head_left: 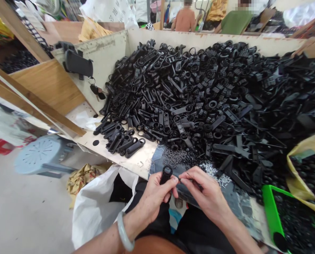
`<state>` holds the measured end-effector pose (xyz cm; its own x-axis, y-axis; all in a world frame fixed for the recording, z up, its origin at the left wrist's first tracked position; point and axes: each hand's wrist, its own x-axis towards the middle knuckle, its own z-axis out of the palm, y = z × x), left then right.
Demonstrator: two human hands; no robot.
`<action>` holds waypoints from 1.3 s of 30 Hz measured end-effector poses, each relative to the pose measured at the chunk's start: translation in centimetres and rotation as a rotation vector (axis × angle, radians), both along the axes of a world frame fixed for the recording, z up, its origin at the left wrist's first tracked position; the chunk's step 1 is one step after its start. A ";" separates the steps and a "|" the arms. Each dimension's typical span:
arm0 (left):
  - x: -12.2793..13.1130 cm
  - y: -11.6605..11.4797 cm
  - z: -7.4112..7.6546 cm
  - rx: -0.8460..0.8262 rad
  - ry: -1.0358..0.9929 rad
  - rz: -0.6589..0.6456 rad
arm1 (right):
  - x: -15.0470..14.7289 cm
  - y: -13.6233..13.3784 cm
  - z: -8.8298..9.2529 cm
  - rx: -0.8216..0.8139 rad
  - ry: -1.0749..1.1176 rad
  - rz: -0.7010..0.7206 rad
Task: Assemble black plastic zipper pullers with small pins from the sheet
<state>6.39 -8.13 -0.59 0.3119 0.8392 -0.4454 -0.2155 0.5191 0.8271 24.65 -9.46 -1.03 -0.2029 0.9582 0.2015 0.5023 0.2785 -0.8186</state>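
My left hand (155, 194) is closed around a black plastic part (166, 174), held upright above the table's front edge. My right hand (203, 190) pinches a thin small piece, probably a metal pin, right beside the part, its fingertips touching my left thumb. Just beyond my hands lie a heap of small silvery pins (212, 171) and a patch of tiny dark bits (176, 155) on a blue cloth. A huge pile of black plastic parts (205, 91) covers the table behind. A short row of assembled black parts (122, 141) lies at the left front.
A white sack (94, 208) hangs open below the table edge at my left. A green crate (271, 211) and a yellow bag (302, 148) with black parts stand at the right. A grey stool (41, 155) is on the floor left. Two people sit beyond the far wall.
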 end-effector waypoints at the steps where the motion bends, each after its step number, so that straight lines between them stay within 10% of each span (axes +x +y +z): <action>1: 0.0 0.0 0.0 0.003 0.008 -0.001 | 0.0 0.0 0.0 0.011 -0.008 0.000; 32: 0.0 -0.7 0.0 -0.056 -0.032 -0.004 | -0.2 -0.3 0.5 -0.057 0.053 0.002; 39: 0.4 -0.7 0.5 -0.059 -0.035 -0.005 | -1.1 -1.5 -0.2 -0.191 0.228 -0.179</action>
<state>6.78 -8.86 -0.07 0.3325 0.8103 -0.4825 -0.2414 0.5677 0.7871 23.51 -10.96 -1.22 0.0014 0.9994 0.0357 0.3276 0.0333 -0.9442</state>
